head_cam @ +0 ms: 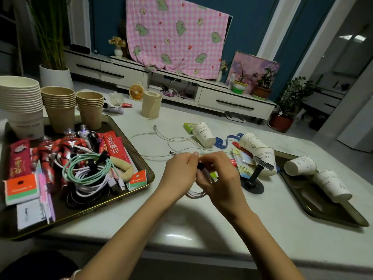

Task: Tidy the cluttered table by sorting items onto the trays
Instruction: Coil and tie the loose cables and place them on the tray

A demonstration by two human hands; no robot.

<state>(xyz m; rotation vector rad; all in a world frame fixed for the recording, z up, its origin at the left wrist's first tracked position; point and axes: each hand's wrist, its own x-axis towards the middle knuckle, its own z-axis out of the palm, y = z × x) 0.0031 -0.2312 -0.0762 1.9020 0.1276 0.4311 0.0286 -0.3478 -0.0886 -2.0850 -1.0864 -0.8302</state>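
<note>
At the left of the frame sits the left tray (150, 175), crowded. A stack of white cups (20, 98) and two stacks of brown cups (58, 108) stand at its far end. Red toy figures (60, 146) lie in the middle, with a tangle of coiled cables (88, 172) in front of them.

Just right of that tray, in the lower centre, the person's two hands meet over the pale worktop (201, 223). The left hand (178, 171) has its grip closed, fingertips pinching the white cable (194, 194) at the top. The right hand (220, 178) curls its grip round the same cable, whose looped end hangs out below the fingers, just above the worktop. Beyond the hands, loose cord (153, 136) trails across the surface towards the middle of the frame.

Further right, a white paper cup (203, 134) lies on its side, and a black stand (252, 184) sits near the right hand. At the right edge the right tray (323, 211) holds two tipped cups (300, 165).
</note>
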